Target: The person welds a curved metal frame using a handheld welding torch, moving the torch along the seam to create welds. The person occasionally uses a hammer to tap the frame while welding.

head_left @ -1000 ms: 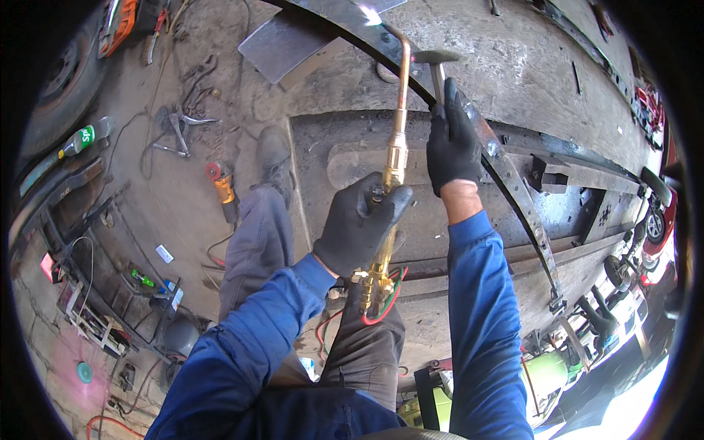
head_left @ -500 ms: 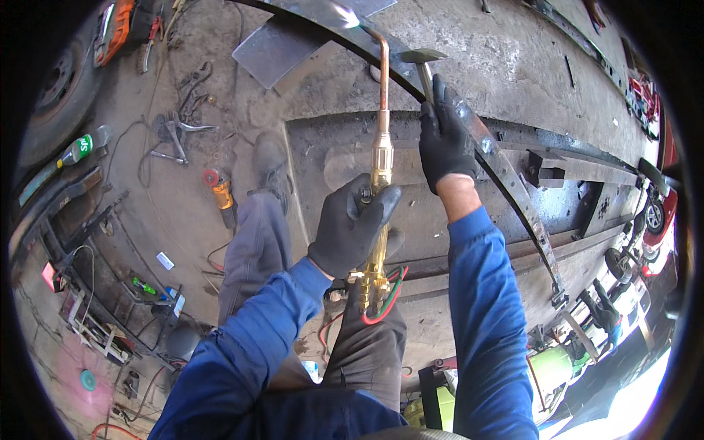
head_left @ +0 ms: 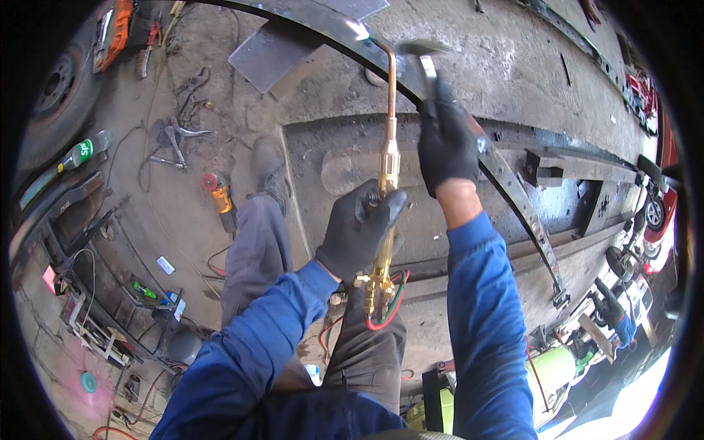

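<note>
My left hand (head_left: 359, 229), in a dark glove, is closed around the brass handle of a gas torch (head_left: 389, 165). Red and green hoses leave the torch's lower end. Its bent copper tip points up and left, and a bright flame (head_left: 357, 29) burns at the nozzle against a long dark steel bar (head_left: 513, 187). My right hand (head_left: 448, 143), also gloved, grips a hammer (head_left: 427, 67) by its handle. The hammer head is smeared by motion, just right of the torch tip and above the bar. Whether it touches the bar I cannot tell.
A flat metal plate (head_left: 271, 55) lies beyond the bar. On the floor to the left are an angle grinder (head_left: 220, 196), locking pliers (head_left: 174, 139), a plastic bottle (head_left: 79, 152) and a wheel (head_left: 60, 84). A recessed pit (head_left: 345, 136) with steel beams runs beneath the bar.
The hammer head has risen slightly and now blurs with motion. The torch has shifted a little to the right and down in view, its flame still on the bar.
</note>
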`<state>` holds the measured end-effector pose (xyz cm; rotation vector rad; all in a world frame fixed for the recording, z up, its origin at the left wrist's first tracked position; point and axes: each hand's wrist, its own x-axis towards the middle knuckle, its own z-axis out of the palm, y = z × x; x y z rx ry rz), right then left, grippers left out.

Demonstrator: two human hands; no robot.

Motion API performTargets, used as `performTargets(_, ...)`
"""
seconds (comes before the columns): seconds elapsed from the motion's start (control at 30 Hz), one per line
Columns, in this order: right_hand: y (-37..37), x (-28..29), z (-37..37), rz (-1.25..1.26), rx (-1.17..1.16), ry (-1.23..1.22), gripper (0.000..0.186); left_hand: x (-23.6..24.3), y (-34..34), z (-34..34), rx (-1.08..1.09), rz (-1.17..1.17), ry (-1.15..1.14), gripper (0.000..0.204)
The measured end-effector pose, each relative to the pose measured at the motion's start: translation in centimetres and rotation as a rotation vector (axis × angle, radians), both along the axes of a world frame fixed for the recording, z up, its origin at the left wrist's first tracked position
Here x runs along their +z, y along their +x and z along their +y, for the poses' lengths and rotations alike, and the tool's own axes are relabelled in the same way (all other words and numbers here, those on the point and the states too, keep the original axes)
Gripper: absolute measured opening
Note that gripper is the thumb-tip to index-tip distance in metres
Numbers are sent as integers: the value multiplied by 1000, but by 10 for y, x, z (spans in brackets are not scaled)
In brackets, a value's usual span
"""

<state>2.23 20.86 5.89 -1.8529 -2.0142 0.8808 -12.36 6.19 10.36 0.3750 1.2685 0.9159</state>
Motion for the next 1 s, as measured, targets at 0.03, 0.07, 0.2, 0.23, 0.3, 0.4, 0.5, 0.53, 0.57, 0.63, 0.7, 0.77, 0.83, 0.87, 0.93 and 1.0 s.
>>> performTargets(0.03,2,1,1,-118,18,-115,54,0,1,-1,-37,28,30,27)
performTargets(0.07,4,3,2,-90,-41,-65,51,0,1,-2,-84,6,-33,33)
performTargets(0.2,32,36,-8,-147,-95,-158,51,-8,8,-1,-151,-5,23,41)
performTargets(0.23,40,46,-13,-179,-67,-144,50,-10,9,0,-171,-8,15,42)
performTargets(0.3,56,62,-29,-295,-73,-187,50,-13,11,0,-234,-24,-23,43)
performTargets(0.4,71,70,-41,-450,-122,-347,54,-17,12,-1,-234,-18,-21,43)
performTargets(0.5,76,67,-41,-394,-73,-235,54,-20,12,-2,-242,27,5,43)
performTargets(0.53,78,66,-39,-369,-50,-214,53,-21,12,-2,-238,32,-14,43)
performTargets(0.57,80,66,-37,-368,-40,-229,53,-22,12,-2,-225,31,-27,42)
performTargets(0.63,82,67,-34,-362,-28,-246,52,-23,14,-2,-216,33,-33,42)
performTargets(0.7,83,69,-33,-353,-21,-253,52,-23,14,0,-220,42,-23,42)
performTargets(0.77,83,70,-33,-371,-4,-228,51,-22,14,1,-228,62,-31,42)
performTargets(0.83,82,71,-32,-377,-1,-219,51,-22,14,2,-238,82,-34,42)
performTargets(0.87,81,72,-31,-373,-9,-222,51,-22,13,3,-243,92,-32,42)
performTargets(0.93,79,73,-30,-384,-19,-238,51,-21,12,3,-245,93,-34,41)
performTargets(1.0,77,75,-30,-417,-20,-262,51,-21,12,3,-234,69,-39,41)
